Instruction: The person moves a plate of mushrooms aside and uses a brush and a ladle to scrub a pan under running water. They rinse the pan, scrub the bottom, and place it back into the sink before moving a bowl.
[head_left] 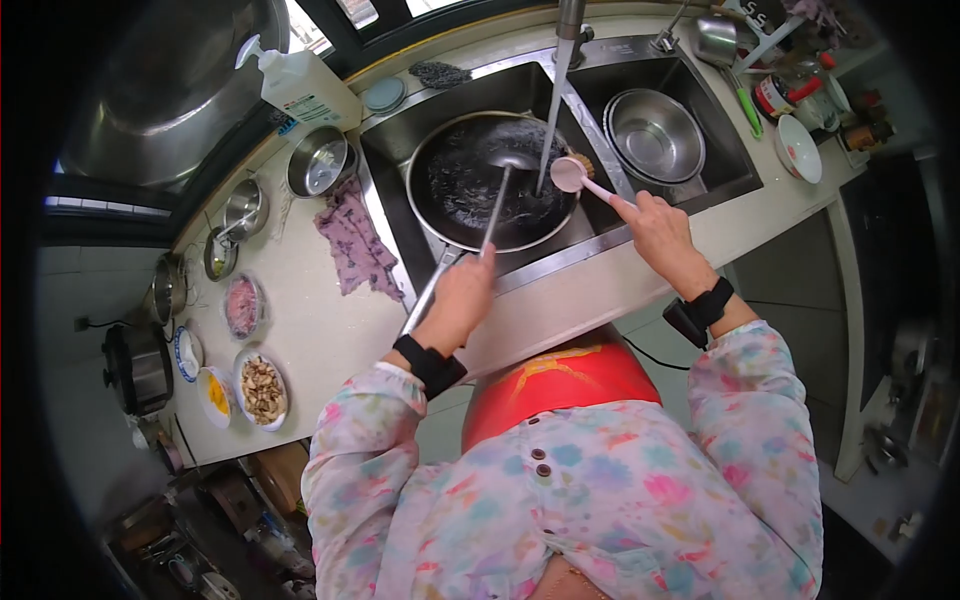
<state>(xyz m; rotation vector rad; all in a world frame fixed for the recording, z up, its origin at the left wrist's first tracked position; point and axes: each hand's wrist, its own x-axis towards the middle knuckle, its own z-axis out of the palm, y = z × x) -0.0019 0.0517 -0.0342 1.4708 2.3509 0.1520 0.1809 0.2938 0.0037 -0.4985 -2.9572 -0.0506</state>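
A dark wok sits in the left sink basin, with water churning inside it. Water from the faucet falls in a stream into the wok. My left hand is closed around the long handle of a metal ladle, whose bowl is down in the water. The wok's handle slants out over the counter beside that hand. With my right hand I grip the handle of a pink scrub brush. Its brown bristles point away from me, over the wok's right rim.
Nested metal bowls stand in the right basin. Left of the sink are a purple cloth, a metal pot, a large pump bottle, a plate of sliced mushrooms and a bowl of meat. A white bowl rests at the right.
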